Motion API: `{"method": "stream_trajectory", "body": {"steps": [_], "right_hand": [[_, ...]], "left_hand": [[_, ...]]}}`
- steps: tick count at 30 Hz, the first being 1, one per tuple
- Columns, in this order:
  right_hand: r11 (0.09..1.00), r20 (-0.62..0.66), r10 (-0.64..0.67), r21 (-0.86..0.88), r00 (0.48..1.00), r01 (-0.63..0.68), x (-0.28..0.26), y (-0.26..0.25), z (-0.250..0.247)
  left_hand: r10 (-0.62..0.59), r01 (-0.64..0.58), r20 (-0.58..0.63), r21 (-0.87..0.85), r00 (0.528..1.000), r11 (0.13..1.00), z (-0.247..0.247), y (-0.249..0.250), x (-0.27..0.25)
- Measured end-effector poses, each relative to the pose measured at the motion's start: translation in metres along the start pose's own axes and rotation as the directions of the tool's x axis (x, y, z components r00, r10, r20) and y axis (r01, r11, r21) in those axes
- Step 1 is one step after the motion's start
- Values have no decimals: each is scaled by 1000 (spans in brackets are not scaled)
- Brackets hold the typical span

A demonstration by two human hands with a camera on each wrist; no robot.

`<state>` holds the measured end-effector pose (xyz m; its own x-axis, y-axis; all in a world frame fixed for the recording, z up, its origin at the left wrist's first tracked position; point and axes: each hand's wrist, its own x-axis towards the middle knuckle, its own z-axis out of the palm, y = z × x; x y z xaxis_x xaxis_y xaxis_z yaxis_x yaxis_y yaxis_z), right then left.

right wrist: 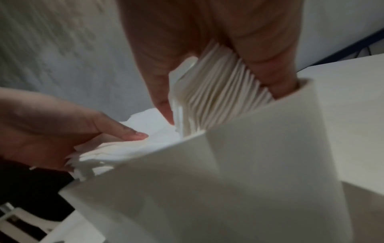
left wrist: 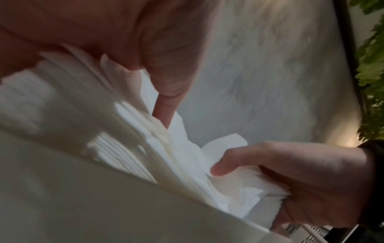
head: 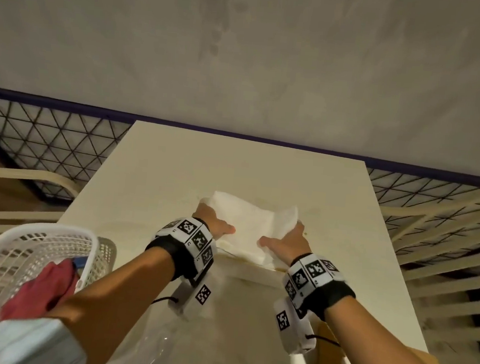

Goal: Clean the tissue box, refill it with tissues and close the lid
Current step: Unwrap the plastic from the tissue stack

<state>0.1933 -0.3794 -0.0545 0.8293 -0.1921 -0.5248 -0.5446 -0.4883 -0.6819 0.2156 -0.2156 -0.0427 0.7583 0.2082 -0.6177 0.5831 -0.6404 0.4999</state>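
A stack of folded white tissues (head: 254,219) stands partly inside the open top of a white tissue box (head: 248,293) on the white table (head: 175,176). My left hand (head: 215,223) grips the stack's left end and my right hand (head: 289,240) grips its right end, thumbs on the near side. The left wrist view shows my left fingers (left wrist: 164,78) on the tissues (left wrist: 129,157) above the box wall (left wrist: 83,205). From the right wrist, thumb and fingers (right wrist: 164,102) pinch the fanned tissue edges (right wrist: 220,102) at the box corner (right wrist: 249,164). No lid is visible.
A white plastic basket (head: 24,247) holding a red cloth (head: 46,289) stands at the near left. Clear plastic wrap (head: 189,351) lies in front of the box. A brown flat board (head: 334,347) lies at the near right. Slatted white chairs flank the table.
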Motion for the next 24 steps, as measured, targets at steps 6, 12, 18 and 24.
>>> {"method": "stream_trajectory", "body": {"steps": [6, 12, 18, 24], "right_hand": [[998, 6, -22, -62, 1000, 23, -6, 3, -2], [965, -159, -249, -126, 955, 231, -34, 19, -29], [835, -8, -217, -520, 976, 181, -77, 82, -54], [520, 118, 167, -854, 979, 14, -93, 155, -54]], "left_hand": [[34, -33, -61, 20, 998, 999, -2, -12, -7], [125, -134, -163, -47, 979, 990, -17, -37, -21], [271, -269, -50, 43, 961, 962, -11, -68, -38], [304, -295, -88, 95, 949, 951, -3, -72, -46]]}}
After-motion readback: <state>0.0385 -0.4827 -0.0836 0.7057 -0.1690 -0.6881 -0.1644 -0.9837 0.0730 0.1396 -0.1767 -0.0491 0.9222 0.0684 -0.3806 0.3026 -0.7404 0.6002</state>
